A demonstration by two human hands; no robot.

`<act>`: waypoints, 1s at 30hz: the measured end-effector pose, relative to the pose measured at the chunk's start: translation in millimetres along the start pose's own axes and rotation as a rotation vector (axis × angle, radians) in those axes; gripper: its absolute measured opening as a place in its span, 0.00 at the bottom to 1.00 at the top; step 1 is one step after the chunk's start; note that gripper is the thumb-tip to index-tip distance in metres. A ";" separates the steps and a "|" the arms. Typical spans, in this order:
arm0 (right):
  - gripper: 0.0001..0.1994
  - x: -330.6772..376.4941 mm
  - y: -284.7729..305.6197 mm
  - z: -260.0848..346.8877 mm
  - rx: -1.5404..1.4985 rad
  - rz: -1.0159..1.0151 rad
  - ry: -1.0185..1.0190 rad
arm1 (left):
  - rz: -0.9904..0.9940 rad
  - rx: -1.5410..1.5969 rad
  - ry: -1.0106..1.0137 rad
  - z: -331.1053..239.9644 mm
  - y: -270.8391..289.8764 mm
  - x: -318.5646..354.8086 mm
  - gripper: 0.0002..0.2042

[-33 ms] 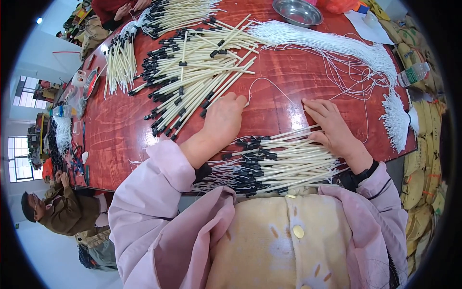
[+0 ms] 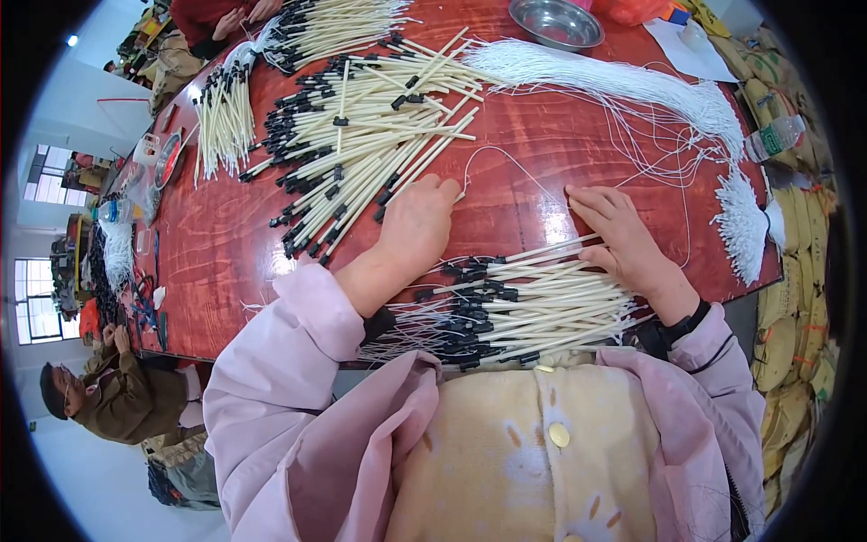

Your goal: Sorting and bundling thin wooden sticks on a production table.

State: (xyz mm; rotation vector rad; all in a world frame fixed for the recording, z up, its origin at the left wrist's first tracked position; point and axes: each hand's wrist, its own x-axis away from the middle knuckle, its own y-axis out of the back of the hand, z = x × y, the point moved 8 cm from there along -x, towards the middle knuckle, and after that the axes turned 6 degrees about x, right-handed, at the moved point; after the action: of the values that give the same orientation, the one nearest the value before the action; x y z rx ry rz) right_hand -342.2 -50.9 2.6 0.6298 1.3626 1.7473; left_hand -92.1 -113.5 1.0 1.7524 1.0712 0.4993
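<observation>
My left hand [image 2: 417, 219] is closed at the middle of the table, its fingertips pinching the end of a thin white cord [image 2: 503, 152]. That cord arches over the red tabletop [image 2: 519, 212] toward my right hand [image 2: 625, 237], whose fingers lie stretched out with the thumb apart. Beneath the right hand is a near bundle of cream sticks [image 2: 551, 303] with black end pieces and white cords; one upper stick reaches toward its thumb. Whether the right palm touches that stick is hidden. Just beyond my left hand spreads a bigger pile of similar sticks [image 2: 361, 135].
A long hank of white cords [image 2: 614, 77] runs across the far right to a bunched end [image 2: 742, 230]. A metal bowl [image 2: 555, 23] stands at the back, and a plastic bottle [image 2: 775, 138] lies at the right edge. Co-workers sit at left [image 2: 126, 397] and far left.
</observation>
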 end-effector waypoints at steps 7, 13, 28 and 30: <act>0.35 0.8 0.5 -7.1 -0.051 -0.021 0.004 | -0.033 0.046 -0.005 -7.4 6.0 -5.1 0.15; 0.32 0.3 1.9 -6.2 -0.064 -0.038 -0.010 | 0.040 -0.066 -0.079 -9.3 -2.0 -3.9 0.22; 0.28 0.4 1.8 -9.0 -0.107 -0.049 -0.035 | 0.026 0.024 -0.019 -0.7 -7.7 -5.8 0.23; 0.28 0.1 1.3 -9.7 -0.111 -0.054 -0.034 | 0.026 0.028 -0.016 -0.8 -7.8 -6.0 0.23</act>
State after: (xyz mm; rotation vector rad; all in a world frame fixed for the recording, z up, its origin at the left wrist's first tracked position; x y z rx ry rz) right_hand -350.3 -56.2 0.9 0.5546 1.2387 1.7481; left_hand -99.2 -117.1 -4.8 1.7940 1.0504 0.4874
